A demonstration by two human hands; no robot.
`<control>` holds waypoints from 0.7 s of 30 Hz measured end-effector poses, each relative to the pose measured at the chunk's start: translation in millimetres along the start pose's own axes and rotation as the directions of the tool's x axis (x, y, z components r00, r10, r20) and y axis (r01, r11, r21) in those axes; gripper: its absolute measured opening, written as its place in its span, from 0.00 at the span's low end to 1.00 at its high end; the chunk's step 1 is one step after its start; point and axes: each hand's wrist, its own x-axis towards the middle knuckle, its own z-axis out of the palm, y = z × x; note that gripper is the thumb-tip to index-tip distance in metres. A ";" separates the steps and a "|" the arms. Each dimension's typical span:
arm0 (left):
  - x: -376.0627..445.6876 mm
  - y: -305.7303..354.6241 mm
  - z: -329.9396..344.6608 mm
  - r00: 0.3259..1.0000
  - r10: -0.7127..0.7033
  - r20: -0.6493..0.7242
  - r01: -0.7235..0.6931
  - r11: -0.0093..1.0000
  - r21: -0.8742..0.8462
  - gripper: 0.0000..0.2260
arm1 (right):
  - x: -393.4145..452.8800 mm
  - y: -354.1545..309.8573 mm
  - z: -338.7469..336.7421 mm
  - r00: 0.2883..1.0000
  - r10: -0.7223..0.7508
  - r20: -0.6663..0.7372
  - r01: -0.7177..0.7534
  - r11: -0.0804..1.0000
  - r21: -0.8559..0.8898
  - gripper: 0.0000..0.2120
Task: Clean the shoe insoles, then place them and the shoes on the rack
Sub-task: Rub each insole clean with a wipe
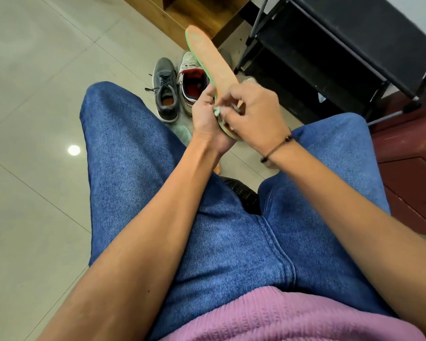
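The two hands, left hand and right hand, meet over the gap between the knees, around the heel end of the orange insole. Its toe end sticks up toward the black shoe rack, which stands near on the right. Under the hands, the grey shoe and the white shoe occupy the floor, touching side by side. To the left the tiled floor is wide and open. On the far right a dark red cabinet closes that side.
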 end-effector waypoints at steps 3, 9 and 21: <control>-0.1 -1.5 -2.0 0.999 -0.031 0.029 0.031 1.000 0.002 0.18 | 24.0 0.9 6.2 0.999 0.026 -0.034 -0.027 0.998 -0.048 0.07; 0.2 6.0 -3.8 0.999 -0.045 -0.003 0.045 0.999 0.001 0.22 | 14.1 -1.7 3.8 1.000 0.000 0.030 0.002 0.999 -0.049 0.06; 3.0 3.0 -8.0 0.998 -0.062 0.008 0.061 0.995 0.081 0.22 | 27.9 6.7 6.2 1.000 -0.012 -0.001 0.012 0.987 -0.159 0.07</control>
